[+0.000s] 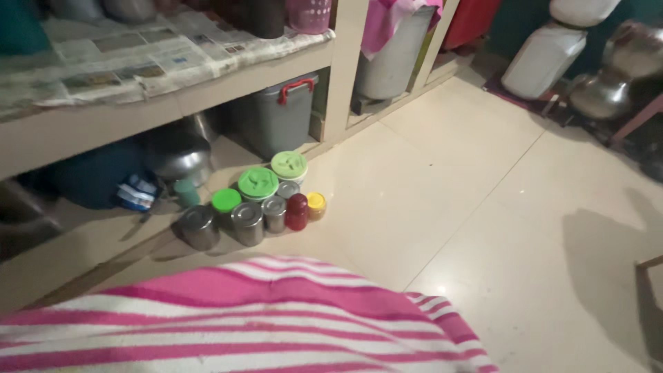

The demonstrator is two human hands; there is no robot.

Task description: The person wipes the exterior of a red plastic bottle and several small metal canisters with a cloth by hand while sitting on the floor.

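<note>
Neither hand in view, so grip can't be told. Pink-and-white striped cloth (242, 318) fills foreground. Just beyond, on tiled floor (483, 193), cluster of small steel tins (247, 222) w/ green-lidded jars (258, 183), beside shelf unit (173, 103).

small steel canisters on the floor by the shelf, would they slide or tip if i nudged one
Probably slide rather than tip: the steel canisters look squat and stand on glossy floor tiles. Their shiny metal sides may be slippery to grip. They sit tightly packed with the red jar and green-lidded containers, so nudging one would likely shove its neighbours.
</note>
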